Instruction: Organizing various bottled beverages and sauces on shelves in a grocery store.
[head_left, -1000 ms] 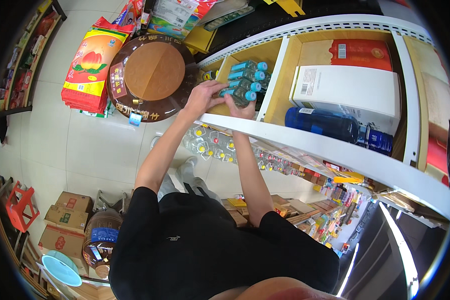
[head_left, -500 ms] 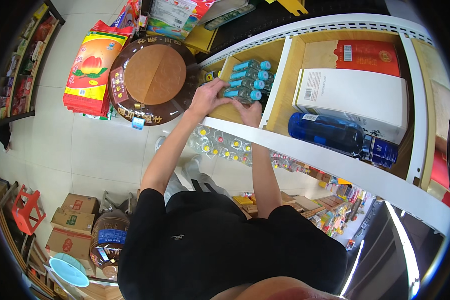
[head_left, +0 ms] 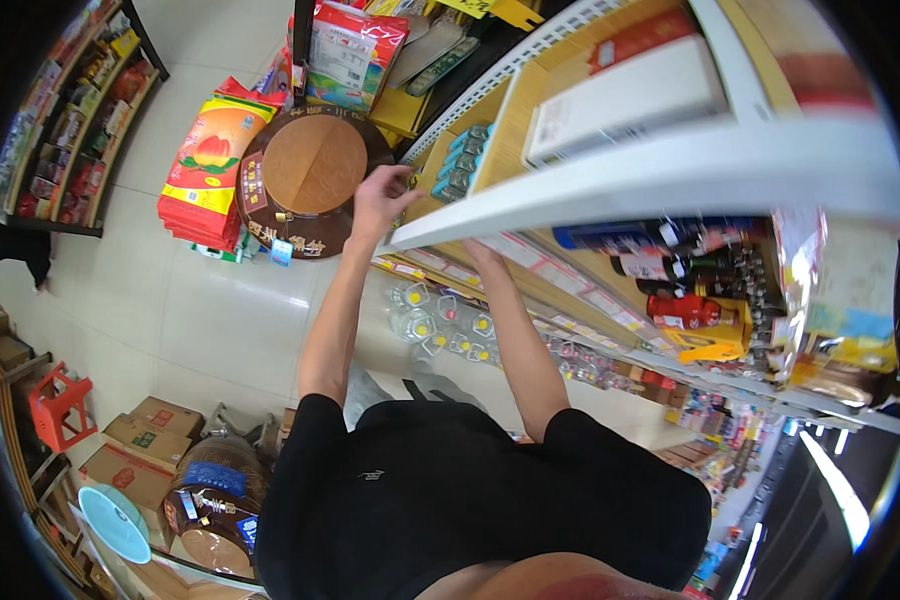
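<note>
My left hand is at the left end of the white-edged shelf. Its fingers are bent, with a gap between thumb and fingertips, and nothing shows in its grasp. Just past the fingertips, partly covered by them, is a small dark and yellow item. Several clear small bottles with light blue labels lie in a row in the wooden compartment to the right of this hand. My right hand reaches in below the shelf's front rail, and its fingers are hidden there.
A large brown round jar stands left of the shelf beside stacked red bags. White boxes fill the neighbouring compartment. Dark bottles line a lower shelf, and clear jugs stand below. Cartons and a red stool are behind on the left.
Both hands have come away from the small bottles. My left hand has moved left to the shelf's end, and the right has dropped below the front rail. The view has shifted, showing the lower shelf.
</note>
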Demonstrator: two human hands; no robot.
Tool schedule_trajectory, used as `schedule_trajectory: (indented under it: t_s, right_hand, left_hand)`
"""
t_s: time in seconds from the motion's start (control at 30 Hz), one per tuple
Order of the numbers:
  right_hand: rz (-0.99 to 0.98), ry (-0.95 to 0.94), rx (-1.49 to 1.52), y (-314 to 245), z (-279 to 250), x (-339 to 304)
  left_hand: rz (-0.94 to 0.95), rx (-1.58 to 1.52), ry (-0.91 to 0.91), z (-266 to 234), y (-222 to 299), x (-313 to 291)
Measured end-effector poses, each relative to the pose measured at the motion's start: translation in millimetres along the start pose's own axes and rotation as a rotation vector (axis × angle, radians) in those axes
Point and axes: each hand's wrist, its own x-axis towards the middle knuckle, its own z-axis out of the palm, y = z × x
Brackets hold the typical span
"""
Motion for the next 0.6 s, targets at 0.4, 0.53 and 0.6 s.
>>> schedule_trajectory:
  t_s: [0.4, 0.53, 0.6]
  right_hand:
    - [-0.109, -0.312, 1.689, 43.2, -182.0, -220.0]
    - [-0.029, -0.079, 1.484, 164.0, -182.8, -287.5]
    - [0.263, 0.225, 1.429, 248.6, -158.7, -317.3]
  left_hand:
    - [-0.504, 0.569, 0.714, 15.4, -53.0, -324.6]
    - [-0.721, -0.132, 0.157, 143.3, -79.7, -428.9]
    - [-0.762, -0.010, -0.099, 215.7, -52.6, -458.5]
